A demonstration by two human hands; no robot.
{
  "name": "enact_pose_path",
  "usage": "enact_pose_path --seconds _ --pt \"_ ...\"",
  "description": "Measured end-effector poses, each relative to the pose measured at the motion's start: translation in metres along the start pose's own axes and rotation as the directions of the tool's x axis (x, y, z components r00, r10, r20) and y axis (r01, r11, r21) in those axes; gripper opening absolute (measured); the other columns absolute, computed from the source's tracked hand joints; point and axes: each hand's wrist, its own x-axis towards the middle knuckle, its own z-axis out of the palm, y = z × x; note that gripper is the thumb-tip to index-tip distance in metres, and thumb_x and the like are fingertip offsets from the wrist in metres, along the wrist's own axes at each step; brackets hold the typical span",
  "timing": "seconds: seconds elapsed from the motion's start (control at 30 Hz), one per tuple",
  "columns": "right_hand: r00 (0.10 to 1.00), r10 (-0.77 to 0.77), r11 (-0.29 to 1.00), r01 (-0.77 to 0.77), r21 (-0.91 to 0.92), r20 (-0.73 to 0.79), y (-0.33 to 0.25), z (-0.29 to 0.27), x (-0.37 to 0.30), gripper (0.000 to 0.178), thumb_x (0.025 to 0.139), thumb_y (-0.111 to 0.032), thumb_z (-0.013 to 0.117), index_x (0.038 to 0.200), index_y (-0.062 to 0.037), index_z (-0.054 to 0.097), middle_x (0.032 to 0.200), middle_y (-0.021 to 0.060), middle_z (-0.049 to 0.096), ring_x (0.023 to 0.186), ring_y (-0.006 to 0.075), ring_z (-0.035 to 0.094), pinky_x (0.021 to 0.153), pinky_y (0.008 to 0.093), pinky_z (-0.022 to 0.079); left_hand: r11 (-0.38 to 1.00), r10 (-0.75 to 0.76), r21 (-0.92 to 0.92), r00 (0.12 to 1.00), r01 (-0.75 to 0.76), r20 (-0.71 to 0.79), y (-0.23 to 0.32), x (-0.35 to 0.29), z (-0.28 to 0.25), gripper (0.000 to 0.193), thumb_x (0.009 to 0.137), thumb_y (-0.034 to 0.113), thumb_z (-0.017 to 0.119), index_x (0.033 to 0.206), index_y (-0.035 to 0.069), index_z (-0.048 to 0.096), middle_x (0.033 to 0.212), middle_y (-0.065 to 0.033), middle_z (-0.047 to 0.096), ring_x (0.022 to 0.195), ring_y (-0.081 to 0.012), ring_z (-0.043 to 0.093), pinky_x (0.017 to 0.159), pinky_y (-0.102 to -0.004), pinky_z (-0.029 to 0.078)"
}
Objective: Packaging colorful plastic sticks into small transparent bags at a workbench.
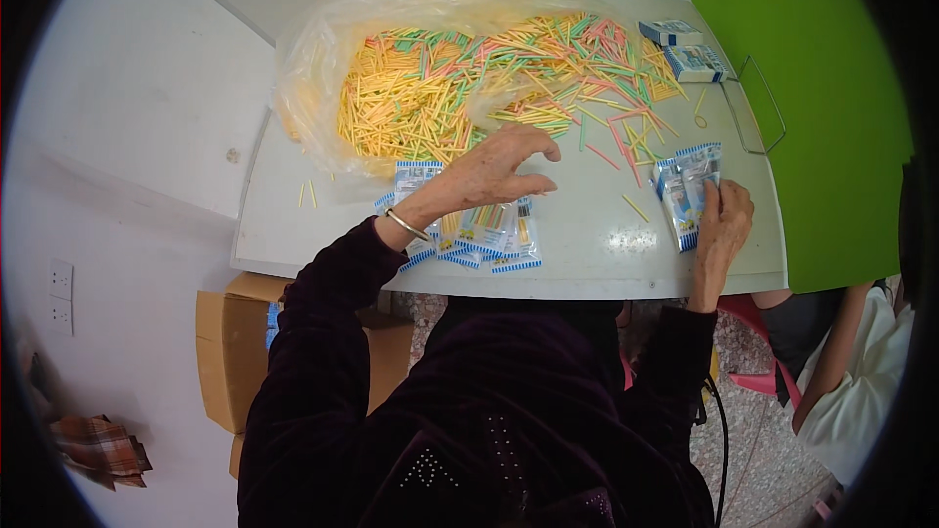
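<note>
My left hand, with a bangle at the wrist, hovers over the front edge of a heap of short, thin coloured sticks. Its thumb and fingers are apart and nothing shows between them. Below it lies a pile of small clear packets with blue striped ends, some holding coloured sticks. At the right of the table, my right hand has its fingers on the edge of blue-and-white clear packets. The fingers partly cover these packets, and what is inside them is hard to make out.
A large clear plastic bag surrounds the heap. Loose sticks lie to its right. Small blue-and-white boxes and a bent wire stand are near the green panel. A cardboard box stands below left; another person's arm is at right.
</note>
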Motion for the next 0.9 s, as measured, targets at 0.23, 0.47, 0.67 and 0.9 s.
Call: enact_pose_path --seconds 0.23,0.47,0.67,0.9 --pt "0.933 0.091 0.64 -0.323 0.697 0.349 -0.073 -0.02 0.011 0.015 0.083 -0.011 0.064 0.091 0.001 0.06 0.08 0.0018 0.059 0.073 0.009 0.053 0.064 0.023 0.042 0.954 -0.061 -0.297 0.994 0.032 -0.088 0.021 0.04 0.002 0.04 0.08 0.029 0.067 0.11 0.006 0.055 0.111 -0.007 0.055 0.106 -0.0194 0.051 0.09 -0.0325 0.04" --pt "0.888 -0.101 0.634 -0.291 0.716 0.45 -0.087 -0.005 0.001 0.017 0.08 -0.011 0.066 0.089 0.0014 0.06 0.074 -0.0013 0.058 0.068 0.0069 0.049 0.066 0.0217 0.041 0.818 -0.112 -0.568 0.994 0.093 0.0 0.014 0.041 0.006 0.019 0.081 0.019 0.065 0.09 0.002 0.067 0.08 -0.0023 0.064 0.077 -0.0083 0.055 0.072 -0.025 0.044" --pt "0.855 -0.154 0.66 -0.283 0.695 0.495 -0.091 -0.001 -0.005 0.015 0.08 -0.009 0.064 0.085 0.0042 0.06 0.069 -0.0003 0.055 0.065 0.007 0.047 0.063 0.0216 0.039 0.896 -0.108 -0.441 0.99 0.057 -0.09 0.015 0.029 0.008 0.015 0.08 0.015 0.065 0.087 0.002 0.068 0.078 -0.0042 0.066 0.072 -0.0098 0.056 0.069 -0.0251 0.044" --pt "0.843 -0.19 0.723 -0.226 0.652 0.503 -0.091 -0.002 -0.02 0.013 0.083 -0.007 0.06 0.084 0.0054 0.057 0.065 0.0058 0.053 0.06 0.0105 0.047 0.056 0.0248 0.037 0.976 0.075 -0.195 0.988 -0.101 -0.138 0.019 0.027 0.01 0.013 0.079 0.012 0.064 0.088 0.003 0.067 0.08 -0.0082 0.063 0.077 -0.0201 0.057 0.068 -0.0304 0.045"
